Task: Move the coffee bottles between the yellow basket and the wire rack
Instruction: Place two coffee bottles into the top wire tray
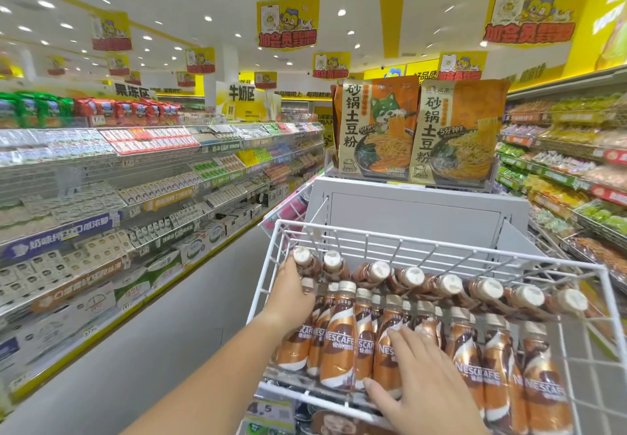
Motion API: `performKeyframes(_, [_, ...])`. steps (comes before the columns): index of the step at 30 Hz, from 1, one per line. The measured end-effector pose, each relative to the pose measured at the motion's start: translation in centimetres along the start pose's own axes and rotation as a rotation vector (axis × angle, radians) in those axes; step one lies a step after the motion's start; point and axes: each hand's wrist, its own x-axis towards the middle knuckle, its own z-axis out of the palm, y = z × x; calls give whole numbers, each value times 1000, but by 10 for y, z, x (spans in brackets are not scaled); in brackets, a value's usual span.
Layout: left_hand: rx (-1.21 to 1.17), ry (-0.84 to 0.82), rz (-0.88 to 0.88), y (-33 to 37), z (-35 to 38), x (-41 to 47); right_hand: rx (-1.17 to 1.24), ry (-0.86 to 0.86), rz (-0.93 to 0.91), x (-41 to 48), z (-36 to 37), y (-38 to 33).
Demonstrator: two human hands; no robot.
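Observation:
A white wire rack (424,243) in front of me holds many brown Nescafé coffee bottles. A front row of bottles (339,339) stands upright, and a back row (414,277) lies tilted with the white caps towards me. My left hand (291,288) reaches to the rack's far left corner and wraps round the leftmost back bottle (303,257). My right hand (417,380) lies with spread, straight fingers on the front-row bottles near the rack's front edge. No yellow basket is in view.
A grey display stand (417,207) behind the rack carries two large orange noodle packs (380,129). Shelves of milk cartons (135,197) line the left, and snack shelves (570,163) line the right. A grey aisle floor (169,333) runs along the left.

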Motion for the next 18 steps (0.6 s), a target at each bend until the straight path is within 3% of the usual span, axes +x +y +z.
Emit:
performKeyframes(4, [235,-120,30,-9,-12,-42,-35,20,2,-10,-4,-8])
performKeyframes(12, [840,-302,336,-13,-33,-113,-109,60,92,-40,-6,-28])
performKeyframes(18, [958,-318,351,-7,-42,-177,-130,62,98,-93,-11,-38])
